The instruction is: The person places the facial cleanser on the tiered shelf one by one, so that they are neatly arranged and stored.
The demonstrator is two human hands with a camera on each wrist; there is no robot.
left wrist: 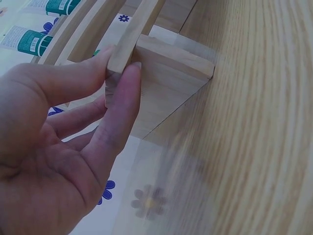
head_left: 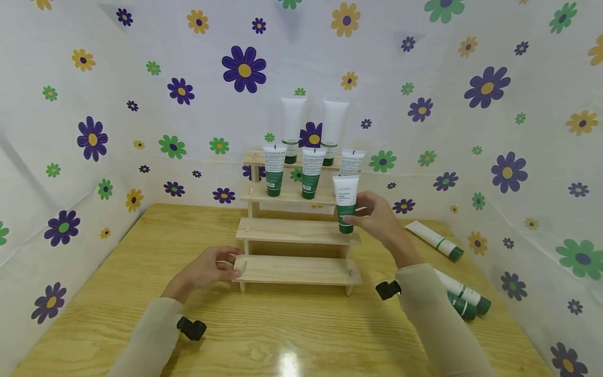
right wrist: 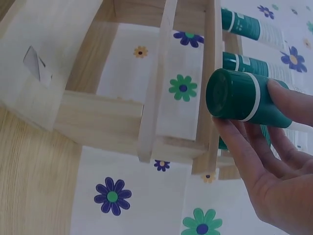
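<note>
My right hand [head_left: 377, 217] grips a small white tube with a green lower part [head_left: 346, 204] between thumb and fingers. The tube is upright in the head view, by the right end of a stepped wooden rack [head_left: 301, 230]; its cap's underside shows in the right wrist view. My left hand [head_left: 212, 268] pinches the left end of the lowest shelf [left wrist: 128, 41] between thumb and fingers. Two small tubes [head_left: 274, 170] stand cap-down on the second shelf from the top, and a third [head_left: 352, 161] is partly hidden behind the held tube.
Two large white tubes [head_left: 293, 125] stand on the top shelf. On the wooden table [head_left: 301, 335] at the right lies a large tube [head_left: 433, 240]; nearer, another white tube [head_left: 464, 292] lies beside a green-ended one [head_left: 460, 306], partly behind my sleeve. Flower-patterned cloth [head_left: 198, 125] surrounds the table.
</note>
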